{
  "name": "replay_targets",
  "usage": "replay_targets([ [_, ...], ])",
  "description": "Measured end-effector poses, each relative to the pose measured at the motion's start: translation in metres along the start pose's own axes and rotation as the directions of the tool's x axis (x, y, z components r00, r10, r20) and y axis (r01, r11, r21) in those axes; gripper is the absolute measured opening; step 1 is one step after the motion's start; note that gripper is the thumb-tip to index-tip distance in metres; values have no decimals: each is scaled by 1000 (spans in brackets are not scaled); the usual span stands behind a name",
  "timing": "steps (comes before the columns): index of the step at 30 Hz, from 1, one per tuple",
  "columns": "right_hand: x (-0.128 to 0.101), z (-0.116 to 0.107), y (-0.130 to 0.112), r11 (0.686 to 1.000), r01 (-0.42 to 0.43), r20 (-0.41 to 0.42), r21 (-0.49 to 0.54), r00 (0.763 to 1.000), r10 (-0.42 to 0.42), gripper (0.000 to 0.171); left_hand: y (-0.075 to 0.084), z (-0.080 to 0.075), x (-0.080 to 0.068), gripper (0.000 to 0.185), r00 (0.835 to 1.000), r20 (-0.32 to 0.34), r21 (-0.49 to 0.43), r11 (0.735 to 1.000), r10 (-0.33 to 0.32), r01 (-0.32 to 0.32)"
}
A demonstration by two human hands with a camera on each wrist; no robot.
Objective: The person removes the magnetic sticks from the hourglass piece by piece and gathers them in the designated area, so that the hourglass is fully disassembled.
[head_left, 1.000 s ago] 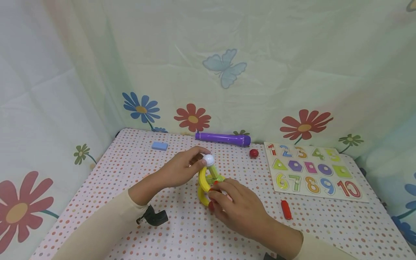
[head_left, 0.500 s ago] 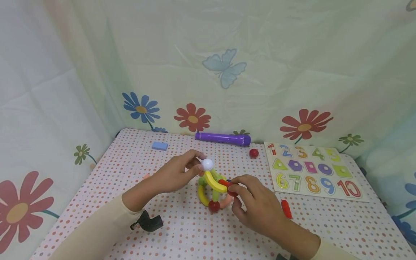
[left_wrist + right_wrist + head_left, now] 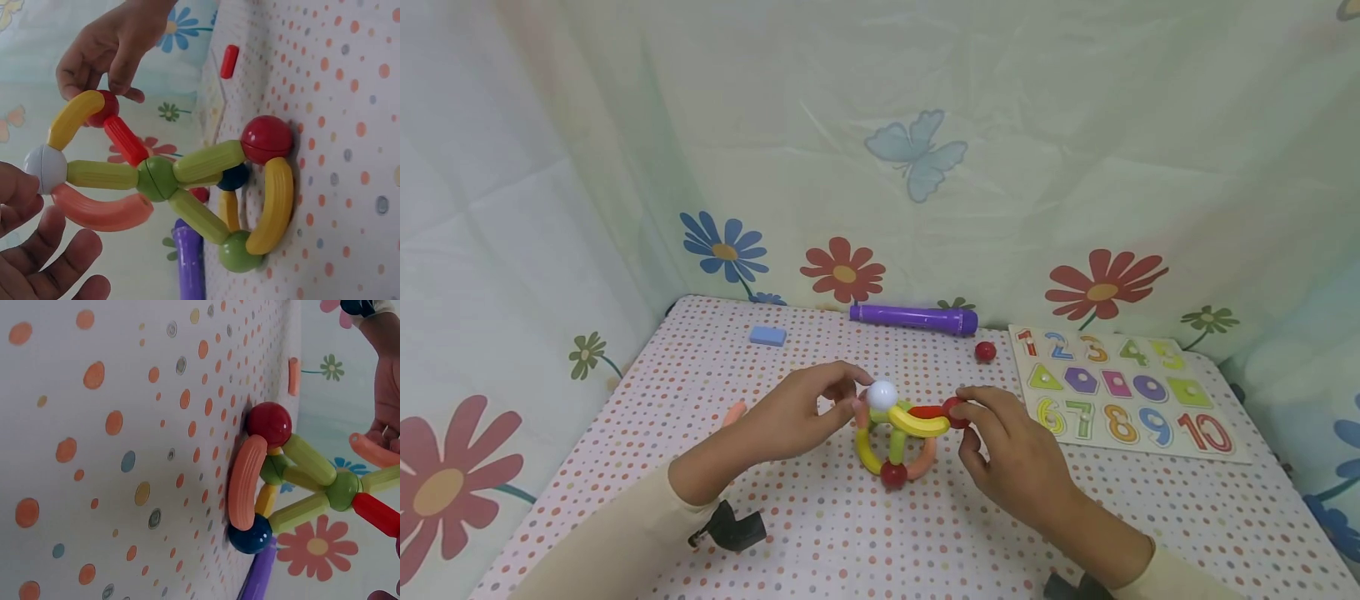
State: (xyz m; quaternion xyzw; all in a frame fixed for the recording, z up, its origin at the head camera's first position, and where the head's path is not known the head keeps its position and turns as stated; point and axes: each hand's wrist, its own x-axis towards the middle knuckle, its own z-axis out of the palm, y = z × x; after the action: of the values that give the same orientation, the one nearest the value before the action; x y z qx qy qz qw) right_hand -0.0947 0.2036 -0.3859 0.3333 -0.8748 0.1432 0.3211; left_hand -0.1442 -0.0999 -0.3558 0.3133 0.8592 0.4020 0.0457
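A toy of magnetic rods and balls stands on the dotted cloth. My left hand [image 3: 801,412] pinches the white ball [image 3: 882,396] at its top. My right hand [image 3: 1011,450] pinches a red ball [image 3: 107,112], where a yellow curved rod [image 3: 75,119] from the white ball meets a straight red rod [image 3: 128,140]. That red rod runs to the green centre ball [image 3: 157,178]. From the white ball an orange curved rod [image 3: 103,212] hangs with its far end apart from the centre ball. Below, green rods reach a base with a red ball [image 3: 893,475] and a blue ball [image 3: 250,534].
At the back lie a purple tube with a flared end [image 3: 913,319], a loose red ball [image 3: 986,352] and a blue block [image 3: 767,336]. A number-and-shape puzzle board [image 3: 1127,392] lies right. Loose rods include an orange one [image 3: 734,412] beside my left wrist and a red one [image 3: 230,61].
My right hand has moved right and away from me with the red ball, swinging the yellow curved rod rightward. My left hand, on the white ball, has come slightly nearer.
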Motion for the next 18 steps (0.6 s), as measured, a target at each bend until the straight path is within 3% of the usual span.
replay_targets([
  [3,0,0,1,1000,-3,5,-2,1000,3,30,-3,2,-2,36,999,-25,31,999,22,-21],
  [6,-1,0,2,1000,-9,15,2,1000,9,28,-7,6,-4,42,999,-36,50,999,-4,6],
  [18,-2,0,1,999,-39,48,-2,998,39,34,-15,18,-4,47,1000,2,8,999,31,-31],
])
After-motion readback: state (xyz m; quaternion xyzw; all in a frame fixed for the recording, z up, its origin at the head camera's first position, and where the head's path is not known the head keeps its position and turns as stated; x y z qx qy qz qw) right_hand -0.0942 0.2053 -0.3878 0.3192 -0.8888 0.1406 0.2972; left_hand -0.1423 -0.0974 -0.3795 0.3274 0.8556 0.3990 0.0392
